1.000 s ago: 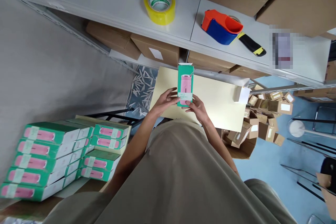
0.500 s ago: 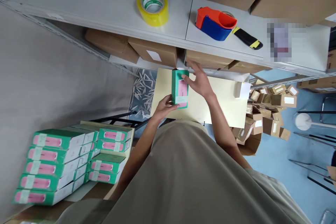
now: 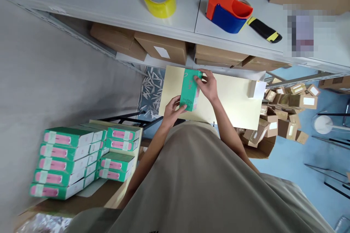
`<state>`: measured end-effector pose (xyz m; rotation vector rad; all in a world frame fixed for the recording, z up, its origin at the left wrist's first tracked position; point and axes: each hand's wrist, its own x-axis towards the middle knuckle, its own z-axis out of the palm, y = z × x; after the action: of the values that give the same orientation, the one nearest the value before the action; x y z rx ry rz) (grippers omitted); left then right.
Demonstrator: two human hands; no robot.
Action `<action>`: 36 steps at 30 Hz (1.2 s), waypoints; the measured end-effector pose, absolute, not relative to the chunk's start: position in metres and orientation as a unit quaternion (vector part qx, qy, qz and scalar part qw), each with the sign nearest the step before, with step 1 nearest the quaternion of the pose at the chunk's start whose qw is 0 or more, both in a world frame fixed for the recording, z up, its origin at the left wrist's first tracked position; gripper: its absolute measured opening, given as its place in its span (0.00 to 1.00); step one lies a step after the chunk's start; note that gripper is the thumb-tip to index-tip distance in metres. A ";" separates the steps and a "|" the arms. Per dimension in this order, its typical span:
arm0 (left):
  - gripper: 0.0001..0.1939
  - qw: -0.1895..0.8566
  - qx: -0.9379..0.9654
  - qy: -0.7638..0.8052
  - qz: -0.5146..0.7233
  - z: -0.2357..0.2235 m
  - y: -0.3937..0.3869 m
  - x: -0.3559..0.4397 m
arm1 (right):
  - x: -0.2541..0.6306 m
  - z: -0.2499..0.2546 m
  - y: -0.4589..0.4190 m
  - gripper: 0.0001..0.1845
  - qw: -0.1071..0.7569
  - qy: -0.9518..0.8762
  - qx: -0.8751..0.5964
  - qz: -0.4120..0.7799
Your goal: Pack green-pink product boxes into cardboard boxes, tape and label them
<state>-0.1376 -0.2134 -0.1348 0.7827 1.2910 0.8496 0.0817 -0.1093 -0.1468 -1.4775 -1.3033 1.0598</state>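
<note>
Though slim, a flat-sided green carton

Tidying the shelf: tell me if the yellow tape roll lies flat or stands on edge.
The tape roll lies flat, its hollow core facing up.

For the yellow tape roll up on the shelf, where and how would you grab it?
Probably by the outer wall of the tape roll, fingers and thumb on opposite sides, coming from above and the front edge of the shelf. It lies flat with its hole facing up, and nothing covers it; hooking a finger into the hole looks possible too.
</note>
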 end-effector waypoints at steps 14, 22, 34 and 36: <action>0.33 0.565 0.355 0.617 0.418 -0.124 -0.244 -0.103 | 0.092 -0.203 -0.128 0.54 0.445 -0.384 -0.583 0.562; 0.14 0.713 -0.021 0.551 0.434 -0.127 -0.227 -0.107 | 0.115 -0.200 -0.115 0.37 0.558 -0.319 -0.537 0.546; 0.17 0.769 -0.067 0.491 0.403 -0.132 -0.230 -0.102 | 0.118 -0.201 -0.113 0.37 0.501 -0.328 -0.528 0.602; 0.14 0.767 -0.059 0.497 0.401 -0.137 -0.231 -0.103 | 0.116 -0.198 -0.114 0.39 0.493 -0.334 -0.532 0.603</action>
<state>-0.1030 -0.2309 -0.1367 -0.1274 1.0798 0.8699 0.1159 -0.1138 -0.1984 -1.2901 -0.8095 1.4627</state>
